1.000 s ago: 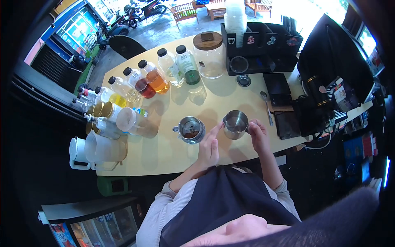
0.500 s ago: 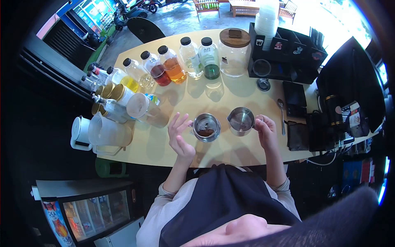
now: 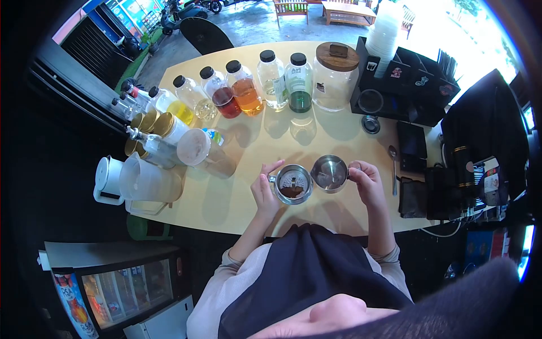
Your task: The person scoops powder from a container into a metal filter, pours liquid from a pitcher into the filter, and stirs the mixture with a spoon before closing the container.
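My left hand (image 3: pixel 264 192) grips the handle side of a steel cup (image 3: pixel 293 183) that has brown powder at its bottom. My right hand (image 3: pixel 367 182) holds the handle of a steel pitcher (image 3: pixel 329 173). The pitcher is tilted toward the cup, and its rim touches the cup's rim. Both vessels are at the near middle of the pale wooden counter (image 3: pixel 226 203).
A row of bottles with coloured liquids (image 3: pixel 240 93) and a big glass jar with a wooden lid (image 3: pixel 335 76) line the far edge. White jugs (image 3: pixel 141 183) and tins sit at the left. A spoon (image 3: pixel 393 166), black scale (image 3: pixel 412 146) and black organiser (image 3: pixel 406 85) are at the right.
My left hand came down from the air and took hold of the cup. My right hand moved the pitcher left against the cup and tilted it.
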Tool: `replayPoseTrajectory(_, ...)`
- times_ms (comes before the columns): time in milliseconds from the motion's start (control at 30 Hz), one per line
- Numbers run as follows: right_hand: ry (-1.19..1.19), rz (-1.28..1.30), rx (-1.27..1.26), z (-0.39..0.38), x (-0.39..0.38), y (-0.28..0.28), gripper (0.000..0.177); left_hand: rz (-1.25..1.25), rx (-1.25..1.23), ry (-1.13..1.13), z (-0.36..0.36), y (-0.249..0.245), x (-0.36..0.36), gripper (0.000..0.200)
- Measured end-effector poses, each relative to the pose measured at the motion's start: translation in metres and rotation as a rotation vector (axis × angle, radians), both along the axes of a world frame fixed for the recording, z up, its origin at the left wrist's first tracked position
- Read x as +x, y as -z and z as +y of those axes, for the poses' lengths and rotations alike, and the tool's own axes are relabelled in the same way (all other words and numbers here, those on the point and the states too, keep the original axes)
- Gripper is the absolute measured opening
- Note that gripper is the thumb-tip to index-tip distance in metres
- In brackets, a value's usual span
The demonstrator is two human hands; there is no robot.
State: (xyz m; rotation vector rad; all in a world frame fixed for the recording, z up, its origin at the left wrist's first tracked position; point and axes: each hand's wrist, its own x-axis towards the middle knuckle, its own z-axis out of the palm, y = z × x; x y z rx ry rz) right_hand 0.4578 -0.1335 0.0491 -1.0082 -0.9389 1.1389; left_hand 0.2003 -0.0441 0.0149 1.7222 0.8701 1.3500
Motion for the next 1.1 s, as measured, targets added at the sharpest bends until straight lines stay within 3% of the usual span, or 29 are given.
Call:
replayPoseTrajectory(200, 0.0, -0.023, -0.003, 0.002, -0.004, -0.011, 0.027, -0.181, -0.121, 0.021, -0.003, 0.013, 0.006, 0.065)
replayPoseTrajectory(1100, -0.075, -0.303, -0.008, 0.009, 0.0, -0.052, 0.034, -0.19, -0.087, 0.054, -0.004, 0.009, 0.008, 0.06)
